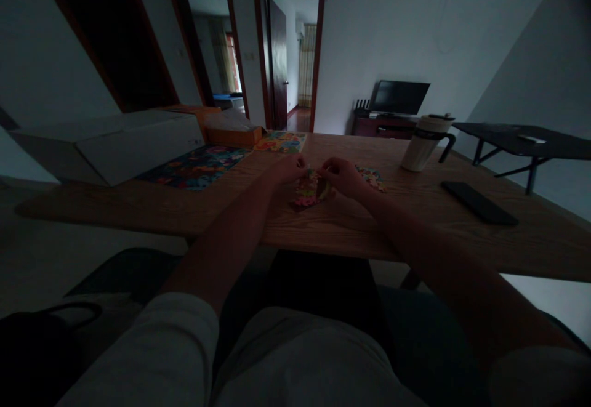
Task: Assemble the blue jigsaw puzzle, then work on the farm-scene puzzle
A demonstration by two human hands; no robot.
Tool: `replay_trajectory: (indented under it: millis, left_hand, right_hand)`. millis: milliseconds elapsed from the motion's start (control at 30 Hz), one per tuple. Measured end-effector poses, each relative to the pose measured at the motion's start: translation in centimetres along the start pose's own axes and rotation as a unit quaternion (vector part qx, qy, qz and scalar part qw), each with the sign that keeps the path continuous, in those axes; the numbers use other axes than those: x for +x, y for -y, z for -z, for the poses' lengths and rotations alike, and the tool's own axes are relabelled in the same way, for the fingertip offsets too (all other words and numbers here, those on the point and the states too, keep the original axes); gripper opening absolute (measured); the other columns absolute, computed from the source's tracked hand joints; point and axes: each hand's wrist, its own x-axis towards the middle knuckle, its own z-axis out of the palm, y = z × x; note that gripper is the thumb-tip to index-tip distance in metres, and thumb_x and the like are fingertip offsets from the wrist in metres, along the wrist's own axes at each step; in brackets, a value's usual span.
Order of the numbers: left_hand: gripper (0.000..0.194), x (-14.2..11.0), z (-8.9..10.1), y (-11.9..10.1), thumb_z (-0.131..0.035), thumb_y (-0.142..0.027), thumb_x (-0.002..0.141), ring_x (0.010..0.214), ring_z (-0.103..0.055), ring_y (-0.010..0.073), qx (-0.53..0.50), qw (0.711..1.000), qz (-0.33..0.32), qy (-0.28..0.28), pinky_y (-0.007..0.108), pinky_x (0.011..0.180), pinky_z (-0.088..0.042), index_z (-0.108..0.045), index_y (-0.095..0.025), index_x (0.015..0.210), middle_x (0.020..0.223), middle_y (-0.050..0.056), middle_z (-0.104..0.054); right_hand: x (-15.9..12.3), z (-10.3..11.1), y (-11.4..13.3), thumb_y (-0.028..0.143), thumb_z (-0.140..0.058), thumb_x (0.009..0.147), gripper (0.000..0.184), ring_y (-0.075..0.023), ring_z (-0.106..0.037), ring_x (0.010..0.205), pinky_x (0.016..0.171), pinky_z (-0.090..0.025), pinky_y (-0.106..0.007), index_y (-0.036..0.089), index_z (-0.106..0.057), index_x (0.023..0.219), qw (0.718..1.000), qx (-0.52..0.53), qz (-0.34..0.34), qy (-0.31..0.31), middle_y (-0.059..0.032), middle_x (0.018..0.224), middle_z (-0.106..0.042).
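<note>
Both my hands meet over the middle of a wooden table (pixel 323 228). My left hand (pixel 289 169) and my right hand (pixel 341 176) have their fingers pinched together on a small cluster of colourful puzzle pieces (pixel 310 190) that rests on the tabletop between them. A few more joined colourful pieces (pixel 372 177) lie just right of my right hand. A larger dark puzzle sheet with bright shapes (pixel 198 165) lies to the left, and a lighter colourful one (pixel 281 142) lies at the far edge.
A large white box (pixel 115 142) and an orange box (pixel 231 130) stand at the back left of the table. A white mug with a dark handle (pixel 425 143) and a black phone (pixel 478 202) lie to the right. Doorways and a monitor (pixel 399 97) are beyond.
</note>
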Motion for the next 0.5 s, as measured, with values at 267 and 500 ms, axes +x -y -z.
replay_trajectory:
  millis: [267,500]
  left_hand:
    - [0.041,-1.0,1.2,-0.2,-0.077,-0.043,0.077,0.084,-0.065,0.0219,0.065,0.986,0.075,0.135,0.029,0.069,-0.046,-0.069,-0.018,0.108,0.094,0.007,-0.073]
    - [0.111,-1.5,1.8,0.2,-0.087,-0.056,0.053,0.111,-0.064,0.0277,0.075,0.957,-0.006,0.280,0.032,0.094,-0.048,-0.047,-0.029,0.153,0.133,0.009,-0.068]
  right_hand:
    - [0.3,-0.5,-0.9,0.042,-0.068,0.092,0.021,-0.0202,-0.065,0.079,0.069,-0.055,-0.033,0.022,-0.063,0.096,0.992,0.045,-0.112,0.046,-0.0103,0.101,-0.069]
    - [0.4,0.9,0.0,0.033,-0.067,0.089,0.019,-0.0214,-0.066,0.083,0.070,-0.061,-0.036,0.024,-0.061,0.104,0.919,0.288,-0.261,0.072,-0.0104,0.103,-0.066]
